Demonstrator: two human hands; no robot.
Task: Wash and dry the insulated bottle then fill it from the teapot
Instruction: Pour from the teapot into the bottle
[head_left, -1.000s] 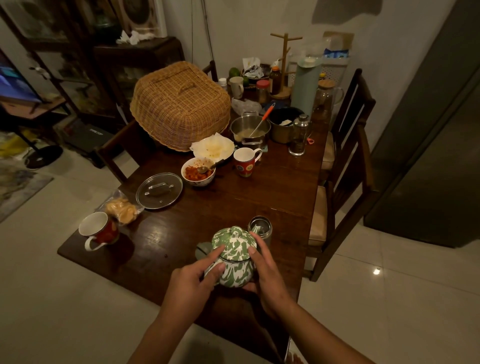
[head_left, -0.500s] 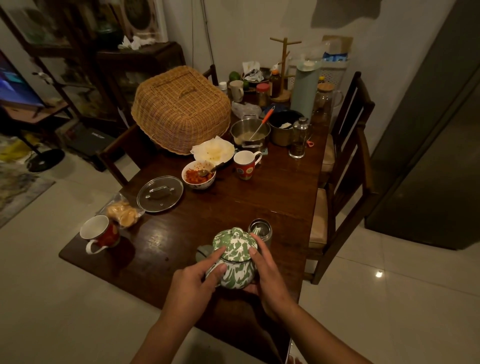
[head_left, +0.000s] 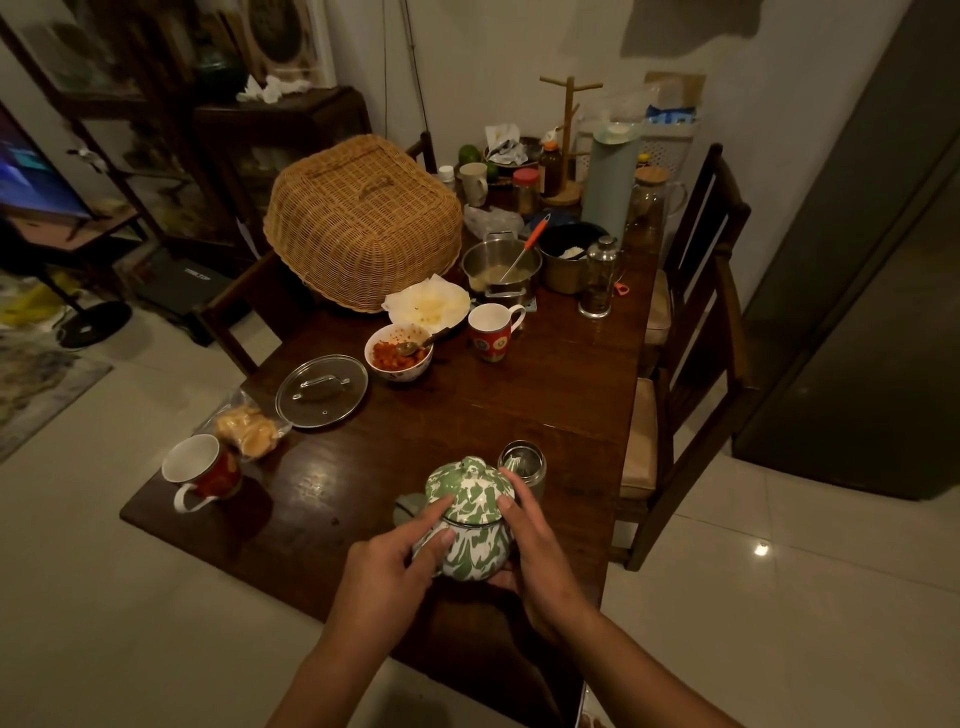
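Note:
A green-and-white enamel teapot (head_left: 470, 525) with its lid on stands near the front edge of the dark wooden table (head_left: 550, 395). My left hand (head_left: 387, 577) holds its left side, one finger laid on the lid's rim. My right hand (head_left: 535, 551) cups its right side, fingertips touching the lid. Just behind the teapot, to the right, stands the open steel insulated bottle (head_left: 523, 465), upright and untouched. A small grey round piece (head_left: 408, 506) lies left of the teapot, partly hidden.
A red mug (head_left: 205, 473), a bag of crackers (head_left: 247, 428) and a glass pot lid (head_left: 322, 391) lie at the left. Further back are a bowl of food (head_left: 399, 353), another mug (head_left: 491, 330), pots and a wicker cover (head_left: 363, 223). Chairs (head_left: 691, 364) line the right side.
Both hands stay on the teapot in nearly the same hold. The view has shifted slightly; nothing on the table has moved.

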